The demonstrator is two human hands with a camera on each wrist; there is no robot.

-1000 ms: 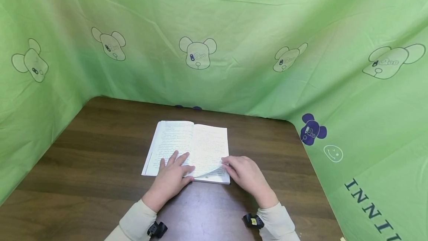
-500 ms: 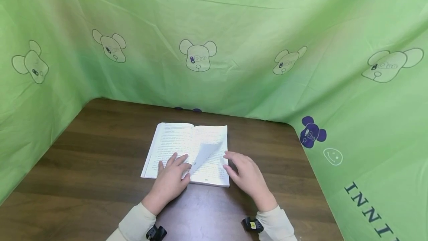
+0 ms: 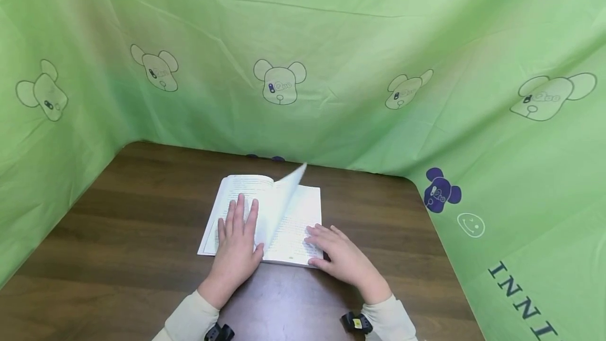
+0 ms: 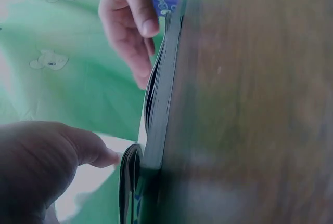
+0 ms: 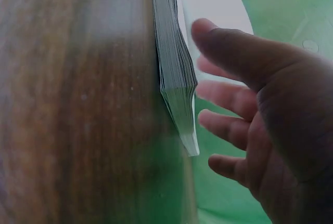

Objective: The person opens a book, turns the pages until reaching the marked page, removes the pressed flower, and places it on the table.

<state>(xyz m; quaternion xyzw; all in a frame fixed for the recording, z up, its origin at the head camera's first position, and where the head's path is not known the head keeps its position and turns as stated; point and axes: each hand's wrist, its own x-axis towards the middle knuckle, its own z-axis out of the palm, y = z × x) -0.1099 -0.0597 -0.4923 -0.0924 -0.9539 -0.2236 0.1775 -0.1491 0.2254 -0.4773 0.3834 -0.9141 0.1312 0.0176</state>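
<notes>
Head view: an open book (image 3: 305, 209) lies beneath and between the hands, one leaf (image 3: 280, 204) standing at a slant just right of the left hand (image 3: 235, 249). That hand lies over the left page (image 3: 248, 185), fingers straight and apart, grasping nothing. The right hand (image 3: 344, 259), released and loosely bent, is at the book's outer edge; contact is unclear. Brown table (image 3: 142, 225) surrounds both, green cloth (image 3: 360, 25) beyond.

Raised page (image 3: 280, 207) stood btwn L hand (image 3: 235, 249) & R hand (image 3: 342, 257), blocking low x-over above bk (image 3: 297, 233); tbl (image 3: 379, 214) gave room either side, green cloth (image 3: 284, 25) walled back + sides.
</notes>
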